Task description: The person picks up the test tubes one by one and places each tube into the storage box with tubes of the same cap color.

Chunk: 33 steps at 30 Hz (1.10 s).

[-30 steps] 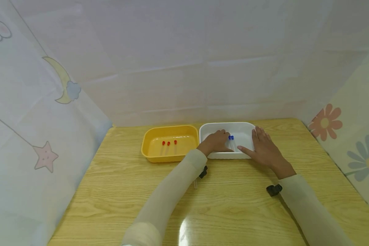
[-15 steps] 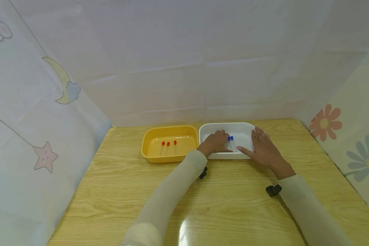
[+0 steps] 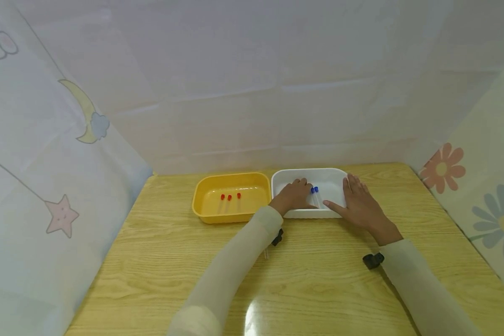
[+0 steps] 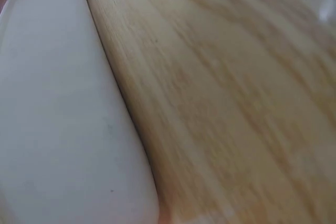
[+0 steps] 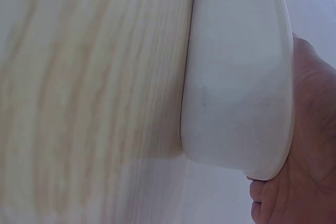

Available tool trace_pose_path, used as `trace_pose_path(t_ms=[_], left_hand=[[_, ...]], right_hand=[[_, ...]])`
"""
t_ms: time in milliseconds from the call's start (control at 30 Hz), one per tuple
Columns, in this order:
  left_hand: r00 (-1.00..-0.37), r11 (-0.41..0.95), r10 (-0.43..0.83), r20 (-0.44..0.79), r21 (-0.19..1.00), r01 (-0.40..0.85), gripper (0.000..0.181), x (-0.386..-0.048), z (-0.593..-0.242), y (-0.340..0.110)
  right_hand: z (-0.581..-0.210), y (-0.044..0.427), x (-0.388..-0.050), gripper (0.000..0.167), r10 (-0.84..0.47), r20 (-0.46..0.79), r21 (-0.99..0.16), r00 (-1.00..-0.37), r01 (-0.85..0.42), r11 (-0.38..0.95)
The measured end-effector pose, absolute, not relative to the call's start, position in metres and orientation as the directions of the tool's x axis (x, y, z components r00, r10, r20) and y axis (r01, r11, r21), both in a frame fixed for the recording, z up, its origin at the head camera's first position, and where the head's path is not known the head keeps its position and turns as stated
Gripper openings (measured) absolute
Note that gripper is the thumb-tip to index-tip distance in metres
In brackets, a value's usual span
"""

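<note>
My left hand (image 3: 294,194) reaches into the white tray (image 3: 304,213), thumb spread from the other fingers beside two clear tubes with blue caps (image 3: 316,189). The left tube is partly hidden behind the fingers, and whether they touch it is unclear. Against the tray's right end rests my right hand (image 3: 361,204), fingers extended, with the thumb over the front rim. The right wrist view shows part of that hand (image 5: 313,129) along the rim. Only the tray's outer wall (image 4: 63,103) and the tabletop fill most of the left wrist view.
Directly left of the white tray stands a yellow tray (image 3: 227,218) holding several clear tubes with red caps (image 3: 229,198). Clear thin ends (image 3: 266,253) stick out from under the left forearm on the wooden table (image 3: 311,280). A pale wall sheet (image 3: 277,93) rises behind.
The left blue-capped tube has become more hidden by the left hand, and the two tubes have shifted slightly. Both hands and trays stay nearly in place.
</note>
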<state>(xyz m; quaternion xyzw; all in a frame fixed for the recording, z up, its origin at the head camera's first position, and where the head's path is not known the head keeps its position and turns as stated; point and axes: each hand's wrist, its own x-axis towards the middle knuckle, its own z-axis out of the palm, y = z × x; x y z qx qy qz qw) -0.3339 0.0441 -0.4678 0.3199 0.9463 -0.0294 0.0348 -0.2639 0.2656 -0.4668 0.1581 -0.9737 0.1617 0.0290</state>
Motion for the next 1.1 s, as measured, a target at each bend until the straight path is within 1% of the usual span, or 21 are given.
trace_pose_path(t_ms=[367,667,1033,1100], left_hand=[[-0.785,0.785,0.615,-0.076,-0.035,0.619,0.083,-0.3354,-0.4696,0.0439],[-0.790,0.791,0.609,-0.077,-0.023,0.612,0.083,-0.3354,-0.4683,0.0436],[-0.793,0.796,0.603,-0.093,0.007,0.605,0.084,-0.3317,-0.4626,0.0419],[-0.793,0.798,0.601,-0.097,0.027,0.602,0.085,-0.3313,-0.4623,0.0414]], right_hand=[[-0.4669,0.2654,-0.2643,0.110,-0.303,0.108,-0.316,-0.947,-0.321,0.893],[-0.4636,0.2644,-0.2632,0.110,-0.302,0.120,-0.302,-0.946,-0.325,0.896],[-0.4651,0.2654,-0.2644,0.111,-0.299,0.105,-0.301,-0.948,-0.317,0.899],[-0.4659,0.2656,-0.2647,0.111,-0.299,0.099,-0.304,-0.949,-0.315,0.899]])
